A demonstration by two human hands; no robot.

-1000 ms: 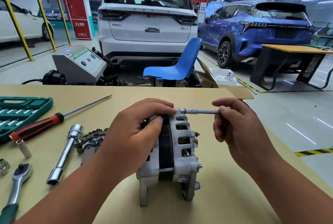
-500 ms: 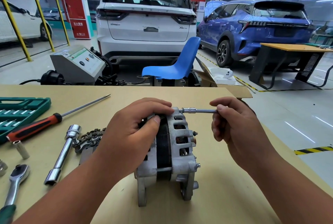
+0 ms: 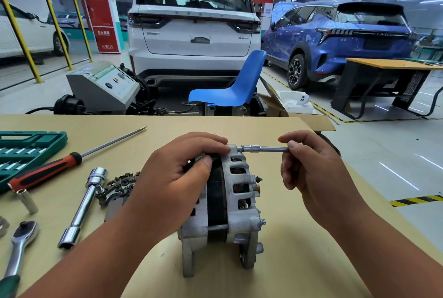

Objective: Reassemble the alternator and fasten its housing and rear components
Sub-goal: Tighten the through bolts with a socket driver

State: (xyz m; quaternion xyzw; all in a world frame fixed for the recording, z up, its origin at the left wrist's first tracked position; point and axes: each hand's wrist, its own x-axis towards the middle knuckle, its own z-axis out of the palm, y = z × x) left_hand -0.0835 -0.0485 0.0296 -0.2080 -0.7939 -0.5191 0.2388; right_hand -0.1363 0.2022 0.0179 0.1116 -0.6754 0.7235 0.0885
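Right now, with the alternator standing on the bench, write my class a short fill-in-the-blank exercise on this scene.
The socket driver in the right hand meets the alternator at its ____ edge.
The left hand grips the ____ to steady it.
The screwdriver left of it has a red and ____ handle.
The plastic chair beyond the table is ____.
Missing words: top, alternator, black, blue.

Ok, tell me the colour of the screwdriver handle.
The screwdriver handle is red-orange with black inlays, clearest in the head view.
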